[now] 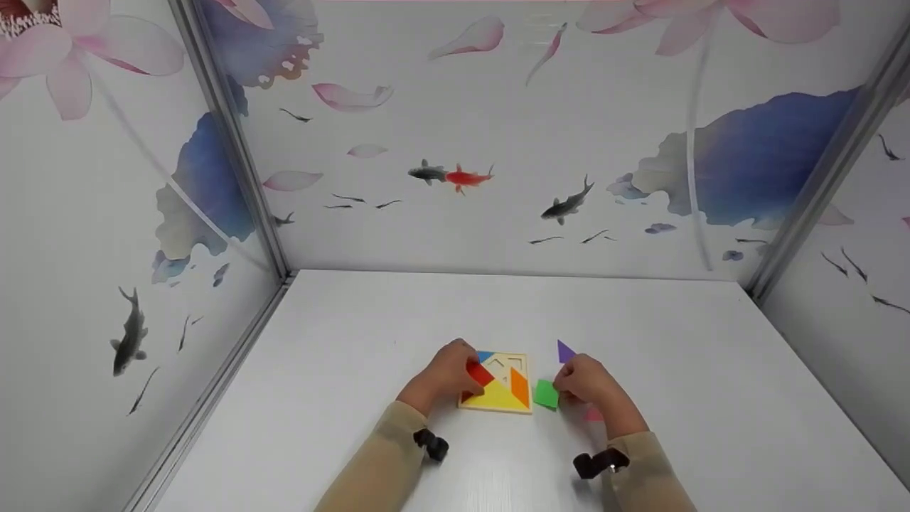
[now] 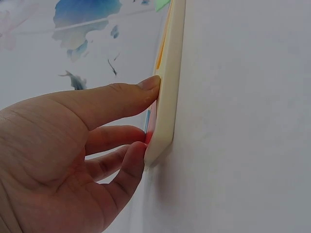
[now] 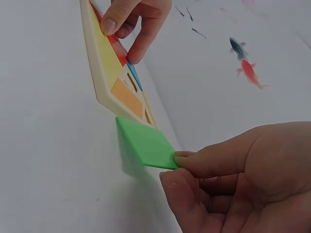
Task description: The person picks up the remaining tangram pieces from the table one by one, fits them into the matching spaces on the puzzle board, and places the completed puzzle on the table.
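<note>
We logged one green square (image 1: 545,395), pinched in the right grip (image 1: 587,380); one red piece (image 1: 481,373), held by the left grip (image 1: 449,370) on the puzzle board (image 2: 169,92), left.

Place: lab-like booth (image 1: 43,249) | white counter (image 1: 341,313) | behind counter: fish-and-lotus printed panel (image 1: 469,242) | counter's left, right: 2 matching side panels (image 1: 57,427) | counter's far corners: 2 metal posts (image 1: 231,135)
</note>
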Demonstrator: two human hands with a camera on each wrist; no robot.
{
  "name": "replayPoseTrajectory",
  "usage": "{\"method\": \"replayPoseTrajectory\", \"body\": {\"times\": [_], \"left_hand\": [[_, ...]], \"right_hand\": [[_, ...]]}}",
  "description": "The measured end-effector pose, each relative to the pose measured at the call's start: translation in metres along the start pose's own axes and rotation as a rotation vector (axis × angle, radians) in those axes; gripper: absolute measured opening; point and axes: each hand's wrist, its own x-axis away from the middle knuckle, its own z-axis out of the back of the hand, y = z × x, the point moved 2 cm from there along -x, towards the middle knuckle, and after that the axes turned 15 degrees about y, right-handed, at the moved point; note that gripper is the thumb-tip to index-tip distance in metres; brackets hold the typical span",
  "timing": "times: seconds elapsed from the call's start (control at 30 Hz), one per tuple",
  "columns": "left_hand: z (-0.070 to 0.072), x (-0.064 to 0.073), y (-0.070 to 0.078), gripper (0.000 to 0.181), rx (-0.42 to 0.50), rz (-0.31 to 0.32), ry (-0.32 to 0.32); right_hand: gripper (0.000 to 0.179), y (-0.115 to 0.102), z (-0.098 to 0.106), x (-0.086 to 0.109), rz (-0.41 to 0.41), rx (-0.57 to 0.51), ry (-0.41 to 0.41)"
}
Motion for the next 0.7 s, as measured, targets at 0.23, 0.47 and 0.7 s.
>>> {"method": "replayPoseTrajectory", "body": {"times": [0.23,0.47,0.7], "left_hand": [[-0.001,0.0,-0.0004,0.051,0.011,0.034,-0.005],[-0.0018,0.0022,0.0033,0.05,0.016,0.047,-0.004],[-0.0004,0.0015,0.0034,0.049,0.02,0.059,0.003]], "right_hand": [[0.012,0.0022,0.0027,-0.0008,-0.017,-0.093,0.03],[0.012,0.0062,0.0013,-0.0026,-0.048,-0.139,0.072],[0.008,0.0066,-0.0014,-0.0083,-0.07,-0.279,0.097]]}}
